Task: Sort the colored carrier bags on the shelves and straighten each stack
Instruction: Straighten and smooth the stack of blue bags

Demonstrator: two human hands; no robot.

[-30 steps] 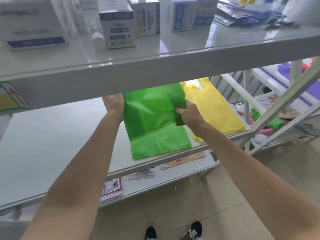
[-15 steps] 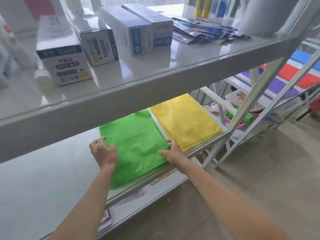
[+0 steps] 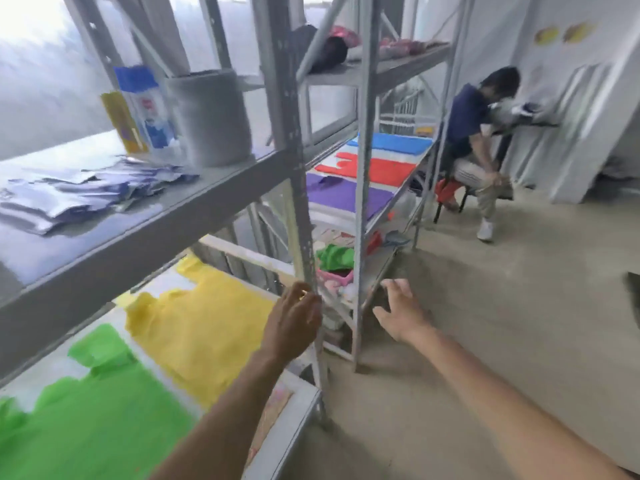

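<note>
Two steel shelf racks fill the view. The near rack runs from 9 o'clock down to 6 o'clock; the second rack stands past it around 12 to 1 o'clock. On the near rack's lower shelf the green bag stack lies flat at 7 o'clock, and the yellow bag stack lies just beside it towards the centre, a strip of bare shelf between them. Both look squared, so I judge this pair finished.

On the second rack's middle shelf lie a purple stack, a red stack and a blue stack, one behind the other. Below them, just above centre, a crumpled green bag and some pink bags sit in a loose heap, plainly unsorted.

The left hand hangs by the near rack's corner post, fingers loosely curled and holding nothing. The right hand reaches out at about 1 o'clock from centre, fingers spread apart, empty.

The step in hand appears to be the crossing from one rack to the other. The next move likely calls for a low reach between the uprights into that heap, lifting the green bag clear of the pink ones without dragging them along, then carrying it to its matching stack.
</note>
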